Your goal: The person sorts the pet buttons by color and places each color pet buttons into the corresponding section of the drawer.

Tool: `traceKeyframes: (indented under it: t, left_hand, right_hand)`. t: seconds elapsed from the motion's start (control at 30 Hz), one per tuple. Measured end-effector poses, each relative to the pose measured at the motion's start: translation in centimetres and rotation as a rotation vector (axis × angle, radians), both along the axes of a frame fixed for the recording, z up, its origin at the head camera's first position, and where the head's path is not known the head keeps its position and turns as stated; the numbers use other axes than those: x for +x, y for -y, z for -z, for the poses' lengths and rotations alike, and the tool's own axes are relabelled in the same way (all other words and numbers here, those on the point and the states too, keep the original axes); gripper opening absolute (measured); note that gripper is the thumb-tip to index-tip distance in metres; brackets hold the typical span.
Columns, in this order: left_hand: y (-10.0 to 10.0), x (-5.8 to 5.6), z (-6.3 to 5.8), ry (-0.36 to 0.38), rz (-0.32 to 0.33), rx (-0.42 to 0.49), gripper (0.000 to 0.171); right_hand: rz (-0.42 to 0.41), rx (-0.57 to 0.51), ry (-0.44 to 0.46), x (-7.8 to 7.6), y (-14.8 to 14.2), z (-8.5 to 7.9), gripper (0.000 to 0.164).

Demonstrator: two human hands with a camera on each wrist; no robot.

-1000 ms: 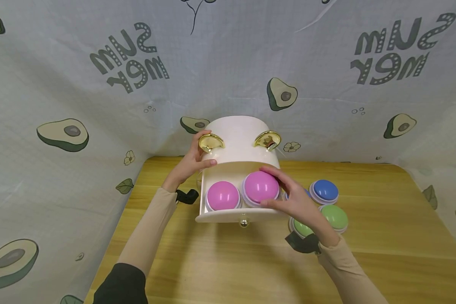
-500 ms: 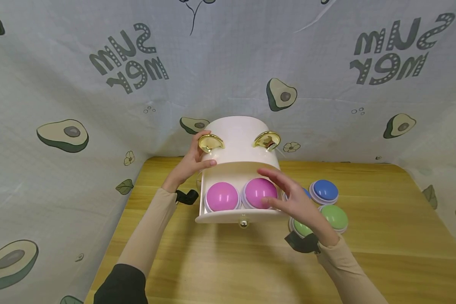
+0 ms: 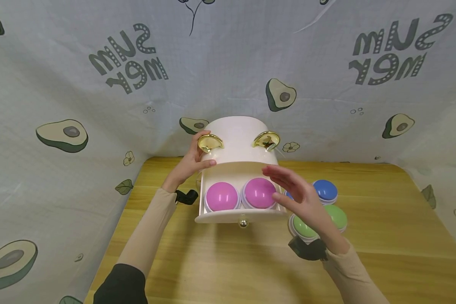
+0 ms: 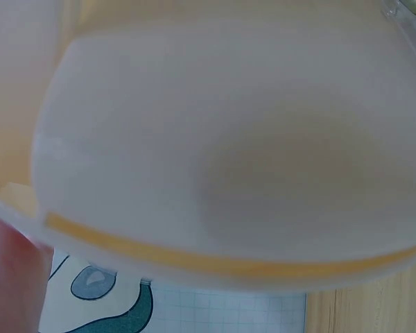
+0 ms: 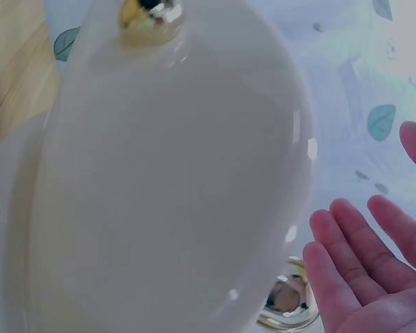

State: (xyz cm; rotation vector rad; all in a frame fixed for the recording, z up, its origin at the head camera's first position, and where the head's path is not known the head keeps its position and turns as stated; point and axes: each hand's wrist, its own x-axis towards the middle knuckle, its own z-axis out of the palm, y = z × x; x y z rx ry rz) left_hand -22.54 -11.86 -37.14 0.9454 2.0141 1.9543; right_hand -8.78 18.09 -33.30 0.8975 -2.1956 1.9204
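While the left hand [image 3: 190, 164] grips the gold-eared white box [image 3: 237, 139] on the table [image 3: 228, 266], drawer front [image 3: 220, 217] facing the camera, long axis left to right, pink dome buttons [image 3: 223, 196] behind it, right hand [image 3: 304, 200] wide nearby.

Head view: soft, even, medium-bright; light looks overhead. Small glints on pink domes [image 3: 222, 196] between left hand [image 3: 188, 164] and right hand [image 3: 301, 195]. Table [image 3: 258, 261]: pale sheen plus soft-edged shadows on the near side of both hands. Left wrist: dim, hazy; box [image 4: 194, 152] soft, left hand a reddish blur. Right wrist: bluish cast, cloth [image 5: 360, 90] overexposed past right hand, sharp glints on box edge beside its fingertips.
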Motion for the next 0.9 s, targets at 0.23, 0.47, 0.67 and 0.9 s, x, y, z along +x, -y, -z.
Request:
traceKeyframes:
  t: [0.23, 0.47, 0.67, 0.9]
  left_hand:
    - [0.0, 0.0, -0.1, 0.005, 0.001, -0.002, 0.083]
    - [0.1, 0.0, 0.0, 0.017, 0.003, 0.006, 0.080]
    - [0.1, 0.0, 0.0, 0.014, 0.008, 0.008, 0.084]
    - [0.1, 0.0, 0.1, 0.001, 0.004, 0.008, 0.087]
  right_hand:
    - [-0.132, -0.075, -0.024, 1.3, -0.1, -0.9, 0.057]
    - [-0.363, -0.066, -0.004, 2.6, 0.1, -0.8, 0.055]
    - [-0.481, 0.014, 0.004, 3.5, 0.3, 0.5, 0.060]
    - [-0.519, 0.103, 0.050, 4.3, 0.8, 2.2, 0.057]
